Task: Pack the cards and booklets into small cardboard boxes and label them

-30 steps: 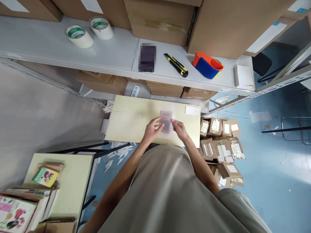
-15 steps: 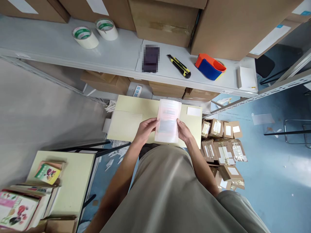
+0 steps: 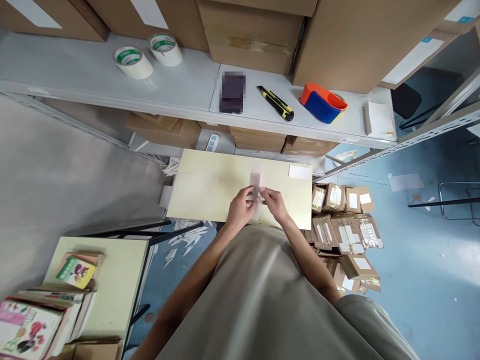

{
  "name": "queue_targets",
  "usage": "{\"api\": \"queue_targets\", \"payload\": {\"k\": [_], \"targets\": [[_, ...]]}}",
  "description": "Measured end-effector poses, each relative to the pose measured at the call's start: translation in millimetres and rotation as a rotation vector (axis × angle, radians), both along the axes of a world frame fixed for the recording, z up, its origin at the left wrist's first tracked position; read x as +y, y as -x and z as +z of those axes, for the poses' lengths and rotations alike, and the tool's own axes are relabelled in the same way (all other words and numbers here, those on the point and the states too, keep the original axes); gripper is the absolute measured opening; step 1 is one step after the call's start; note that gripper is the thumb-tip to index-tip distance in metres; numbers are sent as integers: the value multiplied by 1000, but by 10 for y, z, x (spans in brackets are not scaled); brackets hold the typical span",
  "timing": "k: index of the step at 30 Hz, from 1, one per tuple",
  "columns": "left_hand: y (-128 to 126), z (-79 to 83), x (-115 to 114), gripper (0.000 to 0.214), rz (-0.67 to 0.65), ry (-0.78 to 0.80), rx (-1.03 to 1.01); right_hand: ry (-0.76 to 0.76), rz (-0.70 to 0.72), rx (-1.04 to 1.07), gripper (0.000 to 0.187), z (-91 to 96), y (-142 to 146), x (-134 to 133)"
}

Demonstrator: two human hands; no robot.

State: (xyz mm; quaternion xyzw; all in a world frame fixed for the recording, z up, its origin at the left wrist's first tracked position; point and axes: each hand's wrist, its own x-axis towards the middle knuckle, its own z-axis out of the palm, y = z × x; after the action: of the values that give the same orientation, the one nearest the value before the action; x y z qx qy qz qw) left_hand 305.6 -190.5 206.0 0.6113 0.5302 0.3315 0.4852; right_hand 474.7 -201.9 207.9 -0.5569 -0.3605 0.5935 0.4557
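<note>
Over the pale yellow table (image 3: pixel 210 185), both hands hold a flat packet (image 3: pixel 256 179) in translucent whitish wrap, with pinkish and grey contents showing faintly through. It appears as a narrow upright strip, its far end blurred. My left hand (image 3: pixel 241 206) pinches its left side with thumb and fingers. From the other side my right hand (image 3: pixel 274 204) grips it, the fingertips of the two hands nearly meeting. What is inside the wrap cannot be made out. A white paper slip (image 3: pixel 299 172) lies on the table to the right.
A grey shelf (image 3: pixel 187 85) beyond the table carries tape rolls (image 3: pixel 133 62), a box cutter (image 3: pixel 276 104), an orange-blue tape dispenser (image 3: pixel 323 102) and large cartons (image 3: pixel 255 40). Small boxes (image 3: pixel 347 232) are piled right; books (image 3: pixel 32 325) lie on a side table at lower left.
The packet has gone from a broad face toward me to a narrow strip. Both hands have come closer together around it, the left one shifting right.
</note>
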Motion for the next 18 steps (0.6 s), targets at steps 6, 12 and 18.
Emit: {"api": "queue_targets", "payload": {"k": [6,12,18], "targets": [[72,32,-26,39,21,80,5,-65,29,-27,53,-24,149,-82],[396,3,167,46,82,188,-183,-36,5,-14,46,-30,201,-72],[954,-40,363,63,183,359,-319,-5,-87,-169,38,-8,212,87]]}}
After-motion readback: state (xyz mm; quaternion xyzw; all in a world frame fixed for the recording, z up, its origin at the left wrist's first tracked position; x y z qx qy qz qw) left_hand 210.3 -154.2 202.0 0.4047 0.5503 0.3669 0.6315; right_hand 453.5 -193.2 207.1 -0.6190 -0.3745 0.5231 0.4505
